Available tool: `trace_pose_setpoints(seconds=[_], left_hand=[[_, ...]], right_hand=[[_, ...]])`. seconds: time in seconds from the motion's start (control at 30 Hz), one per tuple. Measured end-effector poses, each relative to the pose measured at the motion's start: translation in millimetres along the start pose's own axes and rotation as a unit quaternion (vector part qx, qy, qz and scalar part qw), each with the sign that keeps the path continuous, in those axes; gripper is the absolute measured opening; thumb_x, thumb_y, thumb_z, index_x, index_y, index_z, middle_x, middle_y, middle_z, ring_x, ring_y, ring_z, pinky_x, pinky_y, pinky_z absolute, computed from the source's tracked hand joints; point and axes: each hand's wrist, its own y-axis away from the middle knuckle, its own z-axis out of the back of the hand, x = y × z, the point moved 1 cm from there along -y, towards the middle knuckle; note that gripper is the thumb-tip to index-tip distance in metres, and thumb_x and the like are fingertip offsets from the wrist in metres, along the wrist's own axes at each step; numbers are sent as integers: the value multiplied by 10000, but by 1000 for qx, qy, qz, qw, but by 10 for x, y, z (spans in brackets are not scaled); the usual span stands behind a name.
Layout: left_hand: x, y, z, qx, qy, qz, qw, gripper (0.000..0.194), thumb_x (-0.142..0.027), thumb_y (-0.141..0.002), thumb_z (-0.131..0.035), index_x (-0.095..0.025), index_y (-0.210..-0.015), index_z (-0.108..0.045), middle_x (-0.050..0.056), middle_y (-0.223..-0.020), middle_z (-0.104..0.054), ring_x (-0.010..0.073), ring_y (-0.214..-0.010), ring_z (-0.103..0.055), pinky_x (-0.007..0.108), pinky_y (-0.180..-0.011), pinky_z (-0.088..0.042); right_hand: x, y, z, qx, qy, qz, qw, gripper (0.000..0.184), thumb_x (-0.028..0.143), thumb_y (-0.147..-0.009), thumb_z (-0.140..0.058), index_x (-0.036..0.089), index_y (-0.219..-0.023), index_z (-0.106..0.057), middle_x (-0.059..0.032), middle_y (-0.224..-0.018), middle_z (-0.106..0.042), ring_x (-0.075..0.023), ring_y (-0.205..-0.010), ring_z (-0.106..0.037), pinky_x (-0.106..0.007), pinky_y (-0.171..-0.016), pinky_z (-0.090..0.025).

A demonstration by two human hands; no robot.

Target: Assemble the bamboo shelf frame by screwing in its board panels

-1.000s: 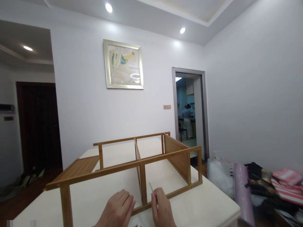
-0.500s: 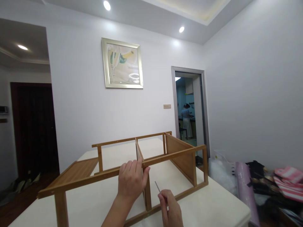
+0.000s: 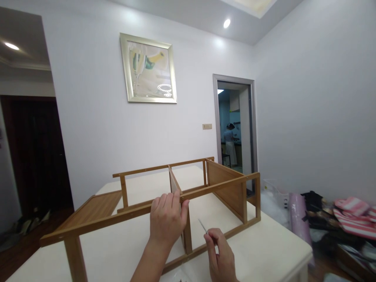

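A brown wooden shelf frame [image 3: 217, 191] lies on its side on a white table [image 3: 270, 235]. My left hand [image 3: 167, 215] is wrapped over its upper near rail, at the joint with the middle upright, thumb on the right side. Lower and to the right, my right hand [image 3: 220, 252] pinches a thin metal rod [image 3: 202, 226], whose tip points up and left toward that joint without touching the wood. The rod's other end is hidden in my fingers. One slatted panel [image 3: 88, 211] is at the frame's left end and another [image 3: 225, 190] toward its right.
Clear plastic [image 3: 178, 276] lies by the table's near edge. On the floor at right are a pink wrapped roll [image 3: 298, 219], a clear plastic bin [image 3: 274, 196] and striped cloth [image 3: 355, 221]. A person [image 3: 230, 143] stands beyond the doorway [image 3: 215, 117].
My view has tilted down slightly. My right hand, with the rod, has shifted a little right, away from the middle upright. My left hand keeps its hold on the rail.
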Motion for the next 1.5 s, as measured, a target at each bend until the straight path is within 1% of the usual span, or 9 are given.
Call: trace_pose_setpoints(seconds=[0.1,0.17,0.27,0.4,0.5,0.57,0.77,0.97,1.5], left_hand=[[-5,-5,11,-5,2,-4,1000,246,-314,-929,-549,-116,-1047,-636,54,-754,-635,217,-725,-545,364,-721,-348],[-4,-4,10,-8,1,-6,1000,248,-313,-926,-554,-114,-1048,-637,55,-761,-636,217,-724,-543,365,-726,-350],[4,7,-1,-6,1,-9,1000,253,-314,-921,-560,-113,-1052,-640,56,-758,-636,220,-726,-545,366,-730,-353],[13,15,-9,-4,1,-14,1000,262,-320,-922,-557,-111,-1055,-642,60,-761,-640,224,-728,-549,370,-730,-351],[16,12,-8,-5,0,-17,1000,256,-310,-927,-545,-112,-1056,-641,60,-761,-640,225,-726,-547,373,-730,-349],[17,13,-10,-4,2,-17,1000,245,-297,-926,-538,-114,-1055,-639,62,-768,-642,226,-729,-547,374,-731,-350],[20,23,-7,0,3,-12,1000,244,-287,-929,-523,-115,-1060,-636,72,-778,-651,232,-739,-557,378,-736,-359],[11,15,5,0,6,-11,1000,233,-239,-928,-498,-108,-1067,-631,74,-796,-652,229,-743,-554,379,-733,-361],[23,22,2,12,9,-7,1000,251,-252,-933,-501,-107,-1089,-634,71,-790,-653,228,-756,-564,376,-741,-363]], right_hand=[[27,-63,23,-16,-8,-7,1000,82,228,-985,-485,208,-954,-558,-20,-801,-622,-127,-660,-610,-208,-590,-503],[75,-154,52,-29,-17,4,999,74,213,-978,-499,202,-952,-567,-26,-807,-619,-128,-679,-614,-206,-596,-511],[209,-349,112,-40,-28,51,998,79,167,-963,-515,191,-968,-589,-40,-823,-619,-141,-730,-625,-229,-650,-527],[432,-632,158,-27,-38,120,992,189,66,-918,-559,185,-1048,-626,-62,-871,-627,-159,-792,-627,-267,-704,-537],[549,-789,135,-10,-37,165,986,264,12,-882,-591,167,-1092,-630,-73,-880,-626,-153,-779,-608,-267,-689,-532],[593,-850,102,3,-28,188,982,262,10,-879,-594,155,-1093,-632,-80,-867,-623,-153,-759,-594,-265,-658,-522],[655,-895,34,33,24,212,977,214,54,-900,-578,143,-1086,-635,-81,-807,-619,-164,-709,-570,-261,-582,-489],[646,-888,2,33,39,205,977,224,61,-908,-570,139,-1108,-634,-87,-821,-629,-165,-723,-577,-264,-601,-493],[627,-920,-44,41,51,209,976,279,87,-924,-538,154,-1181,-623,-81,-836,-633,-168,-739,-600,-268,-605,-514]])
